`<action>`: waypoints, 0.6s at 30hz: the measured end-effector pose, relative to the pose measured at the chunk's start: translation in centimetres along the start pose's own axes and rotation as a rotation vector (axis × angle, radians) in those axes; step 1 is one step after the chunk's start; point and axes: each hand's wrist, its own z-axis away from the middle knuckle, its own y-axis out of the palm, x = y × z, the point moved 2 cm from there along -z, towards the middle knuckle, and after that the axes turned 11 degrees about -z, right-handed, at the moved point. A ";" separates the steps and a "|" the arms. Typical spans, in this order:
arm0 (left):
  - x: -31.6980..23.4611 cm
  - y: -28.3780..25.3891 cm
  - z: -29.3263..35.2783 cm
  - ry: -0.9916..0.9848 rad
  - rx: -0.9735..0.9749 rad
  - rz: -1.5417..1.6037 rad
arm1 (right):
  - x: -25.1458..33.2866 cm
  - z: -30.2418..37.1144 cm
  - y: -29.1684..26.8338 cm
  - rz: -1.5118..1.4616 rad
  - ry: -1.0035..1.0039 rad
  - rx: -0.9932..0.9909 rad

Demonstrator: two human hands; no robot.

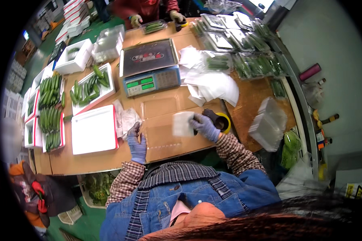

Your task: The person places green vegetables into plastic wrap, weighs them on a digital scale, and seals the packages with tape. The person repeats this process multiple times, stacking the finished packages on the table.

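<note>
The right hand (205,126) pinches the white pad (182,124) by one edge, apparently keeping it flat; the left hand (137,146), fingers loosely parted, flanks the clear container (165,138), hold uncertain.

The left hand (137,149) and right hand (207,127) wear lavender-blue gloves (138,154), greyer at the fingers (135,129). Brown-and-off-white checks cover the sleeves (234,150); the jacket (161,205) is denim blue, the apron (185,172) striped dark and pale. The thin sheet (183,124) at the right hand looks white, though blur makes its exact tint uncertain. On the brown worktop (98,162), the cucumbers (51,118) are green and the foam box (93,132) white (its edge trimmed in red). The scale (169,79) is blue with bright green displays (147,86); the tape roll (226,124) is yellow and black.
</note>
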 end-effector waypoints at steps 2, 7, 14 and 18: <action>-1.2 0.2 0.7 0.132 -0.069 -0.067 | -2.1 -0.3 2.7 -0.097 0.251 0.087; -2.8 3.0 2.3 0.378 0.251 -0.187 | -8.6 -1.6 4.3 0.559 0.396 -0.046; 4.4 7.7 4.3 0.369 0.531 -0.436 | -3.8 -0.8 5.4 0.796 0.442 -0.161; 4.3 7.5 3.4 0.383 0.626 -0.487 | -9.0 0.0 6.0 0.996 0.441 -0.198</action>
